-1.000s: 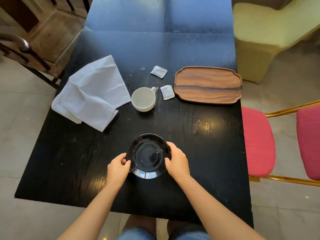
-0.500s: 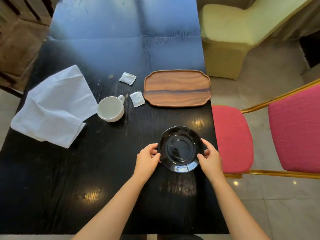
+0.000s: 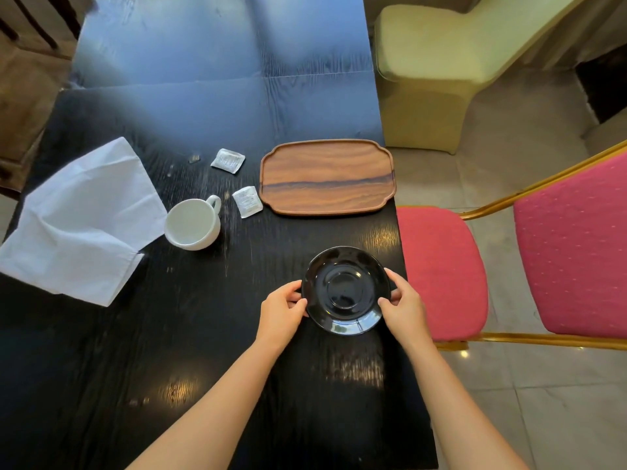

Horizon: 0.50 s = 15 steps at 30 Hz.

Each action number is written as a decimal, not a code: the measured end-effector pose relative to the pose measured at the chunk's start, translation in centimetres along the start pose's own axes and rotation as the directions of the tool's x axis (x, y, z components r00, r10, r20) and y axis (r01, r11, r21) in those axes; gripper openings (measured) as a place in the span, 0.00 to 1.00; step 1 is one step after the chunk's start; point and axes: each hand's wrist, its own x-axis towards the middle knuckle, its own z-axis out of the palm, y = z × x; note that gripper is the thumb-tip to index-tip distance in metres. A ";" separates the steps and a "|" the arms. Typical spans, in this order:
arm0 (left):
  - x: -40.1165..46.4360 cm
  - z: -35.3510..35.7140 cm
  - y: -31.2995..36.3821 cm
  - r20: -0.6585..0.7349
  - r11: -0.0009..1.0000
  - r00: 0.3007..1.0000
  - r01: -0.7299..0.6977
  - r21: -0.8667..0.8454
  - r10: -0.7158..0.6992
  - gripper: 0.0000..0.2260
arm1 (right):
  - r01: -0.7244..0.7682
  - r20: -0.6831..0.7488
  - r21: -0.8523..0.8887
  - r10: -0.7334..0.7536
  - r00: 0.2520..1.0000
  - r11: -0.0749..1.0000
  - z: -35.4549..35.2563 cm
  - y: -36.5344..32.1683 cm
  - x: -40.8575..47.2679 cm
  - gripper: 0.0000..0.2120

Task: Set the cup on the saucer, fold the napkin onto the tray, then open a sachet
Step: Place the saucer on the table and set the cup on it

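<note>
A glossy black saucer (image 3: 345,290) sits near the table's right edge, held at its rim on both sides. My left hand (image 3: 282,310) grips its left rim and my right hand (image 3: 403,304) grips its right rim. An empty white cup (image 3: 193,223) stands upright to the upper left, handle pointing toward the far right. A rumpled white napkin (image 3: 81,220) lies at the table's left side. The wooden tray (image 3: 327,177) rests beyond the saucer, with nothing on it. Two white sachets lie on the table: one sachet (image 3: 248,201) beside the tray's left end, the other sachet (image 3: 228,160) farther back.
The black table (image 3: 190,334) ends just right of the saucer and tray. A red-cushioned chair with a gold frame (image 3: 441,266) stands right beside that edge. A pale yellow covered chair (image 3: 424,79) stands farther back on the right. A dark wooden chair is at the far left.
Both hands carried the saucer from the table's front centre to the right side, in front of the tray. Over the last half second it has hardly moved. My view swung rightward.
</note>
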 end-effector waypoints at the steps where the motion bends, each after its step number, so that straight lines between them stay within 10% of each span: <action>1: 0.0 0.0 0.0 -0.003 1.000 1.000 0.000 -0.004 0.000 0.17 | 0.004 -0.001 -0.004 -0.004 1.000 1.000 0.1 0.0 0.2 0.28; 15: 0.7 -0.2 1.0 -0.019 1.000 1.000 0.007 -0.030 -0.008 0.19 | 0.027 0.040 -0.028 -0.026 0.999 0.999 0.2 -0.3 1.4 0.28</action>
